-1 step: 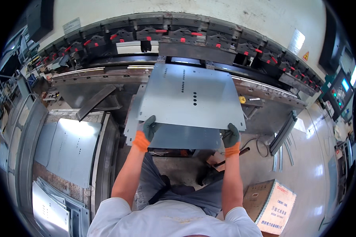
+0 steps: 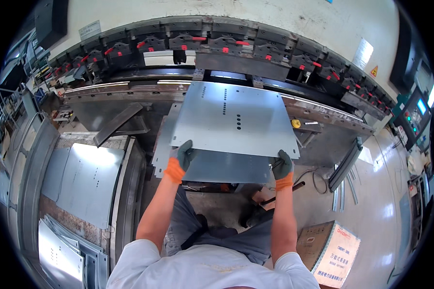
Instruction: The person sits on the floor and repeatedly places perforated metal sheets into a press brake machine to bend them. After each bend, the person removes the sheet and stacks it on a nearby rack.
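A flat grey metal sheet [image 2: 265, 115] with rows of dark holes stretches from my hands to the bed of a press brake [image 2: 323, 108]. My left hand [image 2: 183, 153], in a dark glove with an orange cuff, grips its near left corner, thumb on top. Near the right corner, my right hand [image 2: 281, 164] in a matching glove pinches the same edge. The fingers under the sheet are partly hidden. Below it lie more metal sheets [image 2: 222, 168], showing along the front and left. The sheet's far edge lies by the bed, under the row of upper tooling [image 2: 226, 43].
At left, a bench [image 2: 77, 219] carries flat sheets [image 2: 89, 183] and leaning panels [image 2: 60, 253]. A steel bar [image 2: 118, 124] juts out near the machine. On the right are a yellow tape measure [image 2: 295, 124], a control panel [image 2: 413, 115], a wooden box [image 2: 335, 255] and metal strips [image 2: 342, 192].
The held sheet's far edge has come slightly back from the machine bed toward me. Both hands keep their grip at nearly the same spots.
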A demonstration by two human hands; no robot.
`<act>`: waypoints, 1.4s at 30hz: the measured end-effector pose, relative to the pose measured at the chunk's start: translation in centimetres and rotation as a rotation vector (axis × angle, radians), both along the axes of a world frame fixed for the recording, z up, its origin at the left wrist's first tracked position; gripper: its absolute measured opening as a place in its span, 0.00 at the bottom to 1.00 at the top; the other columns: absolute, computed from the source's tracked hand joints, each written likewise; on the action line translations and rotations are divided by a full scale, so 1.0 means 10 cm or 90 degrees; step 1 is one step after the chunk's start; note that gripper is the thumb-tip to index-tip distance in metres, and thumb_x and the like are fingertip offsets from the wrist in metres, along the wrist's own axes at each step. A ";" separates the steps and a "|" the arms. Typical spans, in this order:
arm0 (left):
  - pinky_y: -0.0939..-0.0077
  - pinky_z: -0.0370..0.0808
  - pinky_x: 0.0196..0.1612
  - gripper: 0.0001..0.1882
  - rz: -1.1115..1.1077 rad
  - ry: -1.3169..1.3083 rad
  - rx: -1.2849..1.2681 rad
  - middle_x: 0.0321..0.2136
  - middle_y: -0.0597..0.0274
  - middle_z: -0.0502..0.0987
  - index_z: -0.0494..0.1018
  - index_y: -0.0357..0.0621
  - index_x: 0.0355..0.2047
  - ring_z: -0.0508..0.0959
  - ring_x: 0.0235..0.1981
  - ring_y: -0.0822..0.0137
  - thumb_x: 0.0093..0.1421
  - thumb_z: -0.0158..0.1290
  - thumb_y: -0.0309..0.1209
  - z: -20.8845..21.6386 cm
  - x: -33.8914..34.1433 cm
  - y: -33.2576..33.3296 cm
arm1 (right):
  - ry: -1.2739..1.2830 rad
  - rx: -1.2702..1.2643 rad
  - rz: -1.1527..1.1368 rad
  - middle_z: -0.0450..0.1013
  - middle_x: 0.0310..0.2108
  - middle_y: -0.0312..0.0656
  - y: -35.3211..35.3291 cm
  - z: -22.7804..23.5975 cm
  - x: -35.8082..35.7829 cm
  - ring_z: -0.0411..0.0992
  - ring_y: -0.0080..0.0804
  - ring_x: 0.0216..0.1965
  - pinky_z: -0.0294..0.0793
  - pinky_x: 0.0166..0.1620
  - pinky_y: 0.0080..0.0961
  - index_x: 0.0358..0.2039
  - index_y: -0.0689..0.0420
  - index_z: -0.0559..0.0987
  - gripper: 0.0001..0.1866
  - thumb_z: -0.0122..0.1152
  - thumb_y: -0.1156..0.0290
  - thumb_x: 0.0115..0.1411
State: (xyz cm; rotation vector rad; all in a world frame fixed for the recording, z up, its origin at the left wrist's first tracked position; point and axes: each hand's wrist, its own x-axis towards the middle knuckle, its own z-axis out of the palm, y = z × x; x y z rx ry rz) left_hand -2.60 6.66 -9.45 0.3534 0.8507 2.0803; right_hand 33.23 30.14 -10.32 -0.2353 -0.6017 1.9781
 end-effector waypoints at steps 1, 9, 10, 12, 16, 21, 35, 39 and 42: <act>0.65 0.87 0.42 0.12 -0.005 -0.027 -0.010 0.42 0.59 0.82 0.75 0.42 0.48 0.85 0.38 0.63 0.64 0.55 0.23 -0.22 -0.12 0.09 | -0.053 0.007 -0.048 0.79 0.47 0.44 0.07 -0.05 -0.13 0.81 0.44 0.46 0.86 0.48 0.50 0.52 0.59 0.76 0.18 0.56 0.81 0.61; 0.66 0.86 0.39 0.11 0.005 -0.082 -0.007 0.39 0.57 0.82 0.75 0.40 0.47 0.85 0.37 0.61 0.65 0.54 0.24 -0.17 -0.06 0.19 | -0.049 0.042 0.044 0.79 0.49 0.48 0.28 -0.08 -0.14 0.80 0.48 0.49 0.85 0.49 0.48 0.51 0.61 0.76 0.17 0.55 0.79 0.61; 0.66 0.86 0.40 0.10 -0.006 -0.080 -0.020 0.39 0.59 0.82 0.75 0.41 0.47 0.84 0.37 0.63 0.64 0.55 0.24 -0.13 -0.05 0.18 | -0.052 0.026 0.032 0.79 0.48 0.48 0.27 -0.08 -0.15 0.80 0.48 0.49 0.85 0.49 0.48 0.51 0.61 0.76 0.17 0.55 0.79 0.61; 0.65 0.86 0.43 0.10 -0.032 -0.075 -0.044 0.39 0.63 0.81 0.75 0.44 0.45 0.83 0.37 0.67 0.64 0.56 0.23 -0.04 -0.02 0.15 | -0.065 0.004 0.009 0.79 0.48 0.48 0.23 -0.07 -0.13 0.80 0.47 0.48 0.85 0.49 0.48 0.51 0.61 0.76 0.17 0.55 0.79 0.61; 0.66 0.86 0.44 0.11 -0.026 -0.080 -0.050 0.40 0.61 0.81 0.75 0.43 0.47 0.83 0.39 0.65 0.65 0.56 0.24 -0.07 -0.07 0.16 | -0.054 -0.006 -0.001 0.79 0.47 0.47 0.21 -0.02 -0.17 0.80 0.47 0.48 0.85 0.49 0.48 0.50 0.61 0.76 0.16 0.54 0.79 0.61; 0.67 0.85 0.45 0.10 -0.054 -0.089 -0.037 0.41 0.61 0.81 0.75 0.42 0.48 0.83 0.40 0.65 0.66 0.55 0.25 -0.11 -0.12 0.21 | -0.075 0.013 -0.002 0.79 0.47 0.47 0.18 0.11 -0.18 0.80 0.46 0.49 0.85 0.50 0.47 0.48 0.61 0.76 0.14 0.54 0.79 0.61; 0.71 0.86 0.39 0.11 -0.014 -0.056 -0.061 0.41 0.59 0.83 0.76 0.40 0.47 0.84 0.38 0.65 0.66 0.54 0.28 0.26 -0.04 0.20 | -0.058 -0.011 0.010 0.77 0.50 0.47 0.29 0.22 -0.10 0.78 0.47 0.52 0.84 0.51 0.47 0.50 0.61 0.75 0.16 0.54 0.79 0.61; 0.69 0.86 0.41 0.12 -0.015 -0.055 -0.073 0.41 0.58 0.83 0.76 0.40 0.47 0.85 0.39 0.64 0.65 0.54 0.28 0.26 -0.08 0.20 | -0.059 0.002 0.012 0.77 0.51 0.47 0.27 0.30 -0.13 0.78 0.47 0.52 0.84 0.52 0.48 0.51 0.61 0.74 0.16 0.54 0.78 0.62; 0.67 0.86 0.43 0.12 -0.014 -0.057 -0.063 0.41 0.58 0.83 0.75 0.39 0.48 0.85 0.40 0.63 0.65 0.54 0.29 0.31 -0.05 0.22 | -0.063 0.008 0.010 0.77 0.51 0.47 0.26 0.38 -0.14 0.78 0.47 0.52 0.84 0.52 0.48 0.51 0.61 0.74 0.16 0.53 0.78 0.62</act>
